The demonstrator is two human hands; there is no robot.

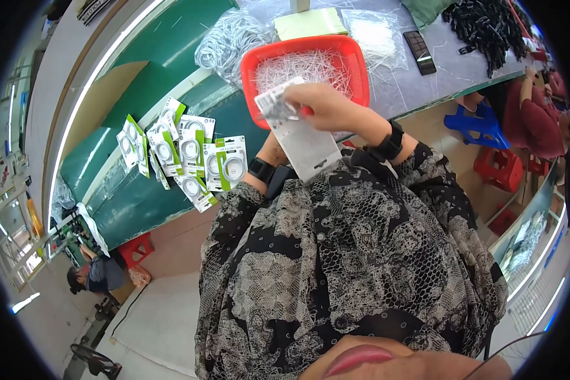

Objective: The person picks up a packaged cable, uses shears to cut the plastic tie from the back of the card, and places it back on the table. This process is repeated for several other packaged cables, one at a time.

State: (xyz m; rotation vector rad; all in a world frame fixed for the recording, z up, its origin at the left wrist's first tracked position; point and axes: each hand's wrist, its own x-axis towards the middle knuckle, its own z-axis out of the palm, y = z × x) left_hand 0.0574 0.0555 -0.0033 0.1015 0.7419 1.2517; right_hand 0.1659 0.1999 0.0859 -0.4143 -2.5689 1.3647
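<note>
A blister card (307, 149) with a pale grey back is tilted in front of my body, its hang hole at the lower end. My left hand (271, 149) holds it from behind; the card hides most of the fingers. My right hand (328, 109) is closed at the card's upper end, around a small tool with a red part (306, 111) and what looks like metal; its kind is unclear. Just beyond both hands, a red plastic basket (251, 71) holds many thin white plastic strips (297, 68).
Several packaged white cables (225, 166) lie on the green bench at left. Behind the basket are bundled grey cables (225, 47), yellow-green sheets (310, 24) and a bag of white strips (373, 39). A phone (419, 52) and black parts (484, 35) lie at right. Other people sit farther off.
</note>
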